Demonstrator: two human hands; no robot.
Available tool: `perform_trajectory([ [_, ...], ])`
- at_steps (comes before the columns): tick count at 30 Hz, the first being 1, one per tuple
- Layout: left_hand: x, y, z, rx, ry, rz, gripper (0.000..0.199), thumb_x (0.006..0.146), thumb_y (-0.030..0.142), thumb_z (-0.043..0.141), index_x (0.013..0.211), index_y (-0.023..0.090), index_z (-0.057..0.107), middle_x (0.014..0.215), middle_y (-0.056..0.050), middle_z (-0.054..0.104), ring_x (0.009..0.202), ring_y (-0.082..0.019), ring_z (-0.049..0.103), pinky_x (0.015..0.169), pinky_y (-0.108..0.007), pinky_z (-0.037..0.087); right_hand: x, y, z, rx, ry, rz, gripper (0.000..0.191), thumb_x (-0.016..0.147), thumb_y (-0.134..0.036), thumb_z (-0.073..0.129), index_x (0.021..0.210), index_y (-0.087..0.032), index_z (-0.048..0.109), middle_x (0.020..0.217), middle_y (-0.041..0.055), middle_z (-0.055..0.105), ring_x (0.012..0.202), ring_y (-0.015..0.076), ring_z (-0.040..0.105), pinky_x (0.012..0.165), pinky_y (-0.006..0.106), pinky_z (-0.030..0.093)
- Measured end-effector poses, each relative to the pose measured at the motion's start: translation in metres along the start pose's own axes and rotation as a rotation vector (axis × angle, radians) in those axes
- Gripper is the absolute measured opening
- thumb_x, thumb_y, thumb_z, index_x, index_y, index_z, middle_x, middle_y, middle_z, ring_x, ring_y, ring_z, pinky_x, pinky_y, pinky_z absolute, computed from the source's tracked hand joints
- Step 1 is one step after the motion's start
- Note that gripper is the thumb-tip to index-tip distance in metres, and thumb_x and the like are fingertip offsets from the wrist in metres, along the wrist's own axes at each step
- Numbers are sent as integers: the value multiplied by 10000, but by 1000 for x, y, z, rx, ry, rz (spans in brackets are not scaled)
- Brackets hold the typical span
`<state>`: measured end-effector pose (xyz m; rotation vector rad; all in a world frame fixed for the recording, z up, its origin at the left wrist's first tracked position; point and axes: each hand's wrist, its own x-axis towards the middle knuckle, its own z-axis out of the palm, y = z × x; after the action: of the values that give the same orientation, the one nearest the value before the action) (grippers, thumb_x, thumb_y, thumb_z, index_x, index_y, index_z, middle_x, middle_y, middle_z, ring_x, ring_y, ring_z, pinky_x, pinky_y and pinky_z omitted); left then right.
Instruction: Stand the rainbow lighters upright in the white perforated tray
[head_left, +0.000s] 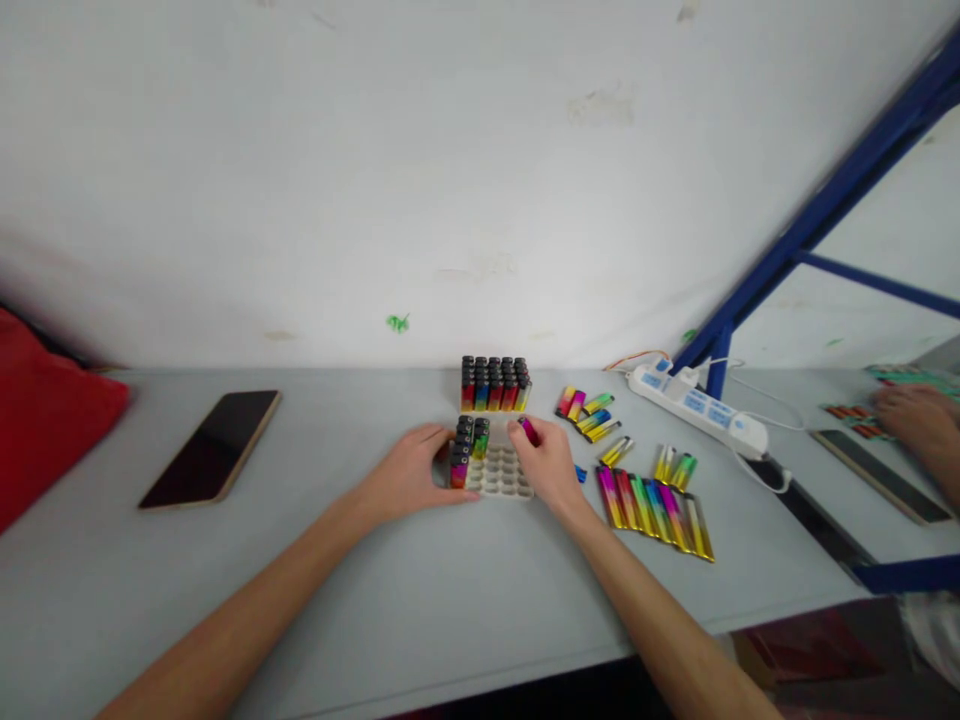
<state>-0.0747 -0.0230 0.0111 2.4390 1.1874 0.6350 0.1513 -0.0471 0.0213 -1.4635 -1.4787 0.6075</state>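
Observation:
A white tray with rows of round-edged slots sits on the table in front of me. Upright lighters with black tops fill its left column, and a few more stand in the column beside it. My left hand grips the tray's left side, thumb along the front edge and fingers curled behind. Over the tray's right rear part, my right hand pinches a purple lighter; its lower end is hidden by the fingers. Behind the tray stands a full block of colourful lighters.
Loose lighters lie in a row and scattered at right. A white power strip with cables runs beside a blue metal frame. At left are a phone and a red bag. Another person's hand shows far right.

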Motion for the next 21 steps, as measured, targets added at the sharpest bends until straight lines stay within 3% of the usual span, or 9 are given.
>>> perform_trajectory([
  [7,1,2,2,16,19,6,580,673,691,866,899,208,638,939,-67,704,883,-288,668,822,-403,536,-3,-1,3,-10,-1,-39,450,936,-562,504,637,-235,428,577,-52,411,583,131,387,581,284,265],
  [11,1,1,3,31,37,12,596,657,702,871,908,210,648,954,-77,700,911,-311,670,840,-432,549,-2,-2,-3,-1,-100,-109,420,1048,-566,448,823,-224,543,681,-30,540,644,160,492,627,282,354],
  [14,1,0,4,48,55,27,597,665,695,874,941,210,663,986,-90,706,963,-329,668,894,-459,553,-1,-6,-9,-60,-138,-269,361,1108,-469,396,919,-219,575,858,35,638,813,197,593,753,305,440],
  [17,0,0,5,52,61,44,605,668,700,875,955,210,666,990,-92,708,977,-333,667,917,-472,553,-2,-9,-14,-181,-136,-436,347,1116,-435,434,892,-219,587,963,80,655,940,224,612,854,327,458],
  [21,-1,-1,5,52,61,42,596,668,690,884,946,213,660,993,-90,703,986,-335,668,913,-474,555,-4,-9,-16,-249,-273,-440,353,1115,-412,488,814,-233,530,754,5,611,695,180,568,676,294,399],
])
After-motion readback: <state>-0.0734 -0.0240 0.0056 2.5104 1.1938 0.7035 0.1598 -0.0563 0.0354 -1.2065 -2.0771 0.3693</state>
